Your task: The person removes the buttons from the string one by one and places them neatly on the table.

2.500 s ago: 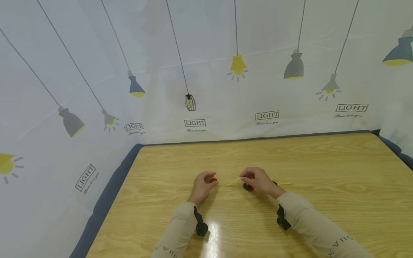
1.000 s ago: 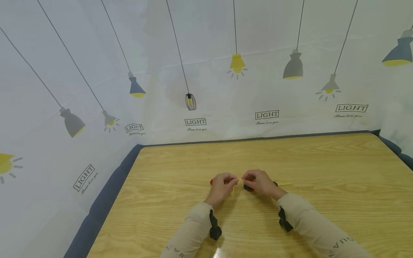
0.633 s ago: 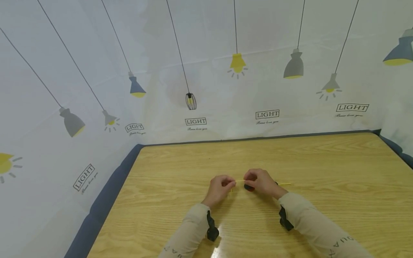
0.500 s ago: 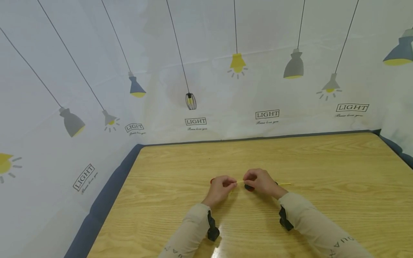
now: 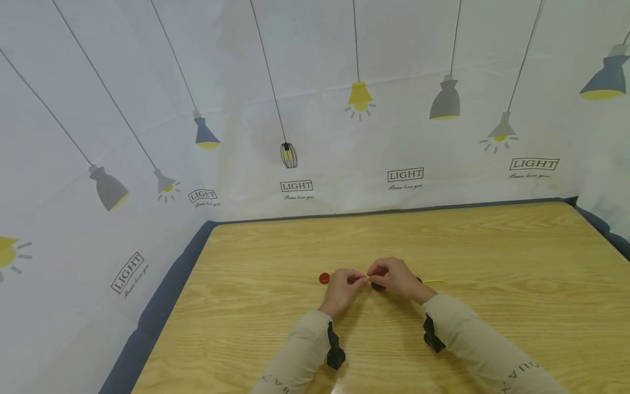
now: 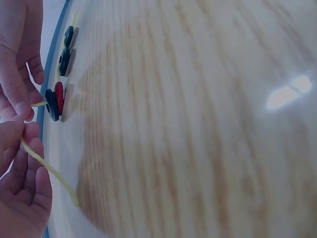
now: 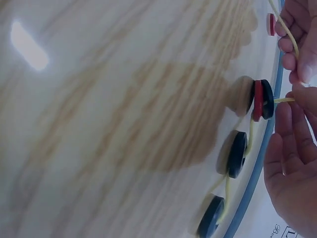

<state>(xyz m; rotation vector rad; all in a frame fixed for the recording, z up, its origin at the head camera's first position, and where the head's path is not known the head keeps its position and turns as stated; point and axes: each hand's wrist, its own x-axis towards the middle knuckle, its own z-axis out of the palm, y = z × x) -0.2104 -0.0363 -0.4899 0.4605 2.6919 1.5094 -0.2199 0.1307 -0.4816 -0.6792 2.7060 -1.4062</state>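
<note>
Left hand (image 5: pixel 340 290) and right hand (image 5: pixel 397 278) close together above the worktop (image 5: pixel 266 241); each grip pinches the yellow cord (image 6: pixel 58 176). Cord runs to dark discs (image 7: pixel 237 154) under the right hand (separate red disc (image 5: pixel 324 278) lies left of left hand).

Cannot see the yellow string (image 6: pixel 53 172) inside the pinch of left hand (image 6: pixel 22 196) and right hand (image 6: pixel 16 54) (both cropped in the left wrist view) or, in the head view, all of the black buttons (image 5: pixel 377 286).

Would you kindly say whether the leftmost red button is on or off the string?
Off: the red button lies separately, with no string visibly through it.
</note>
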